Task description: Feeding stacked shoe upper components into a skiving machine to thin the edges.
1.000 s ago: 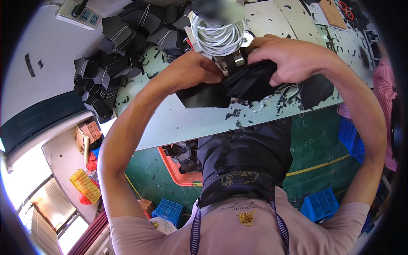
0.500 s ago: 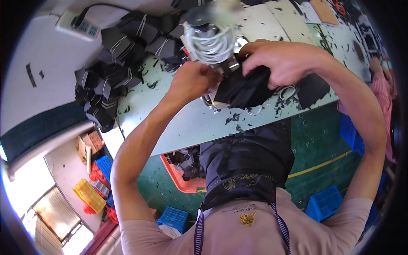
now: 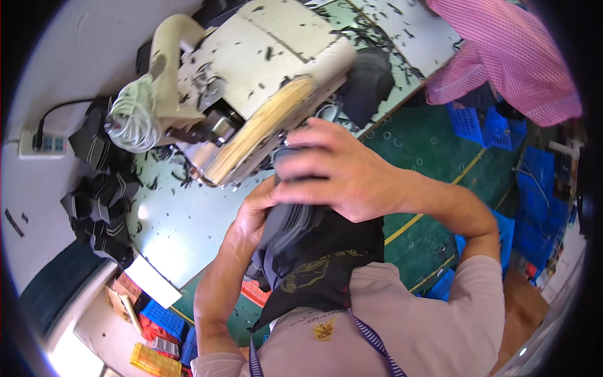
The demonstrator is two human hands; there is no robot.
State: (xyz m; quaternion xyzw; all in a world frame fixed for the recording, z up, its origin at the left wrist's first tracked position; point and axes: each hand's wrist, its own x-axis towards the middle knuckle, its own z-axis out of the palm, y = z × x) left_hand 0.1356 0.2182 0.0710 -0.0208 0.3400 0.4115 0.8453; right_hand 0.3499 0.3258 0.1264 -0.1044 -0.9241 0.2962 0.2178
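Over my lap, just off the table's front edge, both hands are at a stack of thin dark grey pieces (image 3: 290, 226). My left hand (image 3: 254, 210) is closed round the stack's left side, its fingers partly hidden behind it. From above and the right, my right hand (image 3: 355, 173) curls its fingers over the top end, smeared by motion. The pieces' material cannot be made out for certain. Beyond my hands stands a cream machine (image 3: 166, 69) with a coil of white cord (image 3: 134, 119) and a metal head (image 3: 221, 129).
A raised board with a bare wooden edge (image 3: 260, 129) adjoins the machine. Bundled grey pieces (image 3: 100, 210) lie along the table's left side. Dark scraps litter the tabletop (image 3: 166, 232). At upper right is a person in a pink sleeve (image 3: 502, 56), near a blue crate (image 3: 480, 125).
Both hands have left the machine and come back toward my body, now at a stack of dark pieces over my lap. The view has turned, showing more of the right side.
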